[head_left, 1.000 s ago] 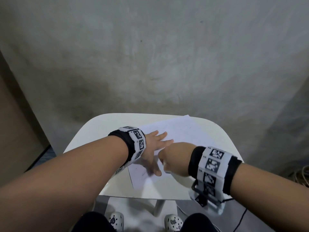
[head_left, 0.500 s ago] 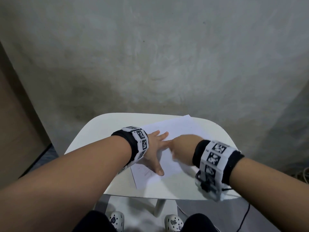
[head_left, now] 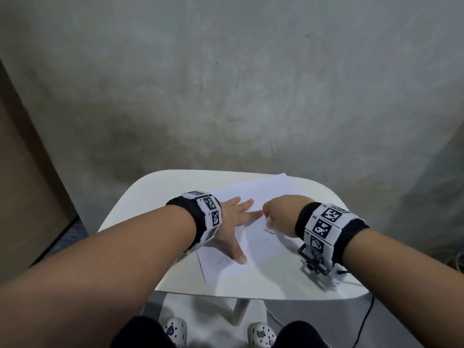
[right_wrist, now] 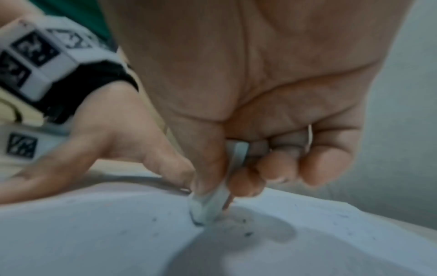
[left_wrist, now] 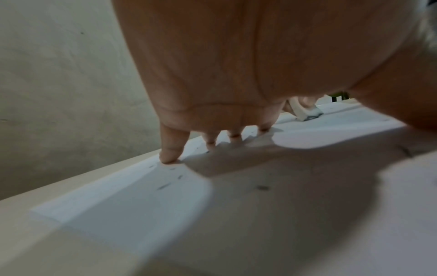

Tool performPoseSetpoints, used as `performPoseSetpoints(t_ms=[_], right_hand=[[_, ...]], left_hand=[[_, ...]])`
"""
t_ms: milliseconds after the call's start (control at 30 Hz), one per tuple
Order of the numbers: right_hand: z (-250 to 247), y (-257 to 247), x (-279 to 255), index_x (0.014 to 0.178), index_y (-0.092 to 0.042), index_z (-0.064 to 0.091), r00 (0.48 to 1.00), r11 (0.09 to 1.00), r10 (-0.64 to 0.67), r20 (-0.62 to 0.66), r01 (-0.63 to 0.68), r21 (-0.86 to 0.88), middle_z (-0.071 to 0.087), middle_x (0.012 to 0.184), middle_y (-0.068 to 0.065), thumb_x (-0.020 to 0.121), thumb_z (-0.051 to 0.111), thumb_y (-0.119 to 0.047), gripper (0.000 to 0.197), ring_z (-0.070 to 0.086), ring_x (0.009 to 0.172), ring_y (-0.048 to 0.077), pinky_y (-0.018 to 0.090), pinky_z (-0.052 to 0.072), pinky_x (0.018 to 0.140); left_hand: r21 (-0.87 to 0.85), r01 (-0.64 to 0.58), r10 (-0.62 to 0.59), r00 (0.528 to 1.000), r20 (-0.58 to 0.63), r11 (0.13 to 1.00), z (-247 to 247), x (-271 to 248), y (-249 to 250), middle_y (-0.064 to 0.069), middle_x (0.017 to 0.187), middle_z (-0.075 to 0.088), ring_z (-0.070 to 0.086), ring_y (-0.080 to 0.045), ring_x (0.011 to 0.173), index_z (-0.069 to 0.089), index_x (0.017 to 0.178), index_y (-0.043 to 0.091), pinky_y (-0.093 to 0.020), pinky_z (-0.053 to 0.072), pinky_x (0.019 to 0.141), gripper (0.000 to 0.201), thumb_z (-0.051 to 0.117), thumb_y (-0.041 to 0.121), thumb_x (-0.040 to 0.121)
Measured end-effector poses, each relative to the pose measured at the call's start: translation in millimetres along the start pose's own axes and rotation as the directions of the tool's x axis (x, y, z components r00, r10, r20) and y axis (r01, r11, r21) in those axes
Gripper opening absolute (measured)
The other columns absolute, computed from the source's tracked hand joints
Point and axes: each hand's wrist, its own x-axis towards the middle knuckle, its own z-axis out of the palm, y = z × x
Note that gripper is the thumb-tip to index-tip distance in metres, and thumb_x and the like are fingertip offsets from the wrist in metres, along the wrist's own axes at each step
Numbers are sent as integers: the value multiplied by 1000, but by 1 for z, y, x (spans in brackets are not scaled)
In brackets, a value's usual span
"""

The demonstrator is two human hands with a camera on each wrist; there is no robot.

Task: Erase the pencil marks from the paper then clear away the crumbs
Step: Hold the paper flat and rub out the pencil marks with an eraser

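Fingers (right_wrist: 246, 184) of my right hand (head_left: 278, 214) pinch eraser (right_wrist: 209, 204), shifted farther up paper (head_left: 261, 243) vs 1 s ago. Left hand (head_left: 232, 222) flat, fingers spread; crumbs (right_wrist: 248, 233) accumulating, erasing ongoing.

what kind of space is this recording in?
Probably a plain room at home or a makeshift work corner, not an office. A small white table stands against a bare, stained concrete wall; only a sheet of paper lies on it.

The paper (head_left: 261, 197) is matt white; the table (head_left: 155, 192) is smooth, perhaps plastic; the wall (head_left: 226, 84) looks rough, mottled plaster.
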Motion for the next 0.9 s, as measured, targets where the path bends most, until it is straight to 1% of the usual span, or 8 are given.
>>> performPoseSetpoints(t_ms=[267,367,433,600,667,733,833,900], right_hand=[[-1,-3,-3,109,-9,61,1000,1000,-6,29,7,-20,69,106,4,92,45,-16,24,62,95,24,32,45,76],[9,-35,-20,117,-14,55,987,974,-157,26,159,-160,62,104,3,93,53,-16,24,60,94,25,29,37,66],[11,-41,-24,116,-13,57,980,975,-195,41,198,-102,64,108,3,94,53,-17,23,60,95,24,27,35,61],[0,-32,-13,122,-10,56,997,992,-62,52,67,-102,63,116,7,96,47,-17,28,60,101,27,35,44,79],[8,-47,-18,104,-11,60,980,977,-194,45,197,-83,63,97,4,95,51,-16,14,61,85,24,29,42,64],[5,-45,-17,97,-11,59,982,983,-177,61,180,-42,57,84,0,93,52,-17,10,52,72,21,25,35,58],[-2,-25,-11,107,-11,59,999,999,-28,42,29,-45,65,97,3,93,49,-19,20,56,82,23,29,40,70],[-1,-36,-19,115,-13,58,997,994,-80,20,81,-78,65,111,7,94,48,-19,24,61,97,27,30,38,72]], left_hand=[[28,-42,40,998,56,999,6,-14,-17,14,155,-31,-25,-18,145,-24,144,47,-59,0,115,126,68,75,63],[-2,-54,54,997,49,999,5,-15,-15,13,155,-30,-26,-18,144,-20,144,48,-57,-3,115,123,71,71,64],[-2,-55,55,998,42,999,4,-15,-15,12,155,-30,-26,-19,144,-18,146,46,-55,-3,116,122,70,70,66],[14,-42,42,998,56,999,6,-14,-15,12,155,-31,-26,-19,144,-23,143,49,-58,-1,116,124,69,73,63],[3,-46,46,999,29,999,6,-16,-13,11,156,-29,-24,-19,145,-15,145,50,-55,0,116,119,71,69,65],[-2,-57,57,998,13,998,6,-16,-12,11,156,-28,-24,-19,145,-15,145,50,-55,0,116,119,71,69,65],[6,-43,43,998,41,999,8,-14,-14,12,155,-31,-26,-19,144,-24,143,49,-59,-1,114,125,69,73,63],[14,-38,37,999,33,999,8,-14,-13,12,155,-31,-26,-19,144,-22,144,48,-59,-1,114,124,70,72,63]])
